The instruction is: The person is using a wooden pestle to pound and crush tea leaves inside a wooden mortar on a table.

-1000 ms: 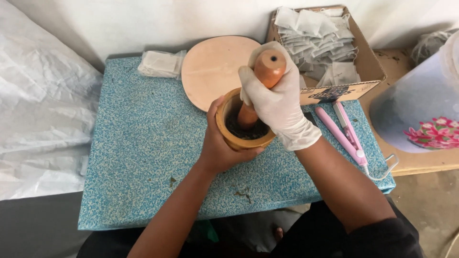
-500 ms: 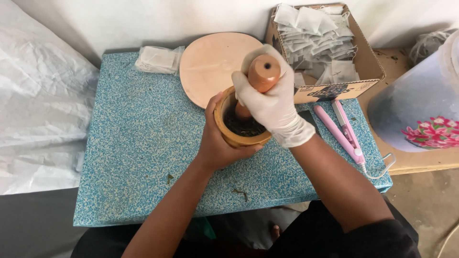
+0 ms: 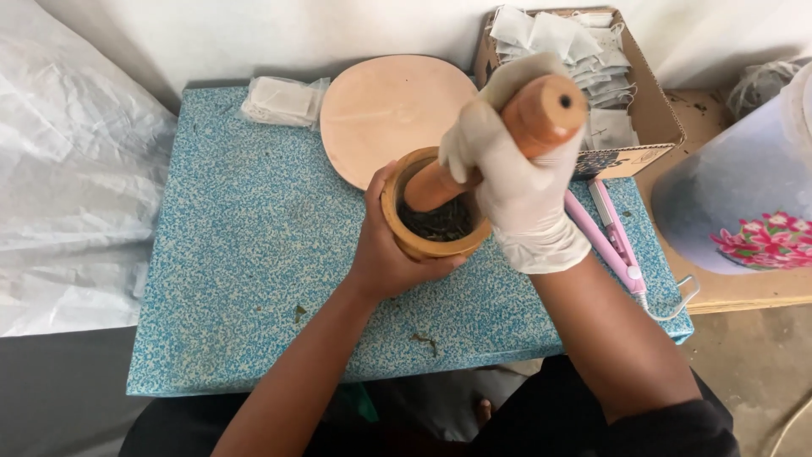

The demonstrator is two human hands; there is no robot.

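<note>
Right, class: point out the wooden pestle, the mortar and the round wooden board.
wooden pestle (image 3: 541, 114), head view, on its thick top end.
mortar (image 3: 423, 245), head view, on its front outer wall.
round wooden board (image 3: 385, 110), head view, on its bare middle.

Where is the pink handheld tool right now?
In the head view, the pink tool lies on the blue speckled board at its right edge, just beyond the gloved right hand, below the cardboard box.

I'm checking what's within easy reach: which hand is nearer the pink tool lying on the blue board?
Right. The gloved right hand grips the pestle just beside the pink tool; the bare left hand holds the mortar, farther away.
</note>
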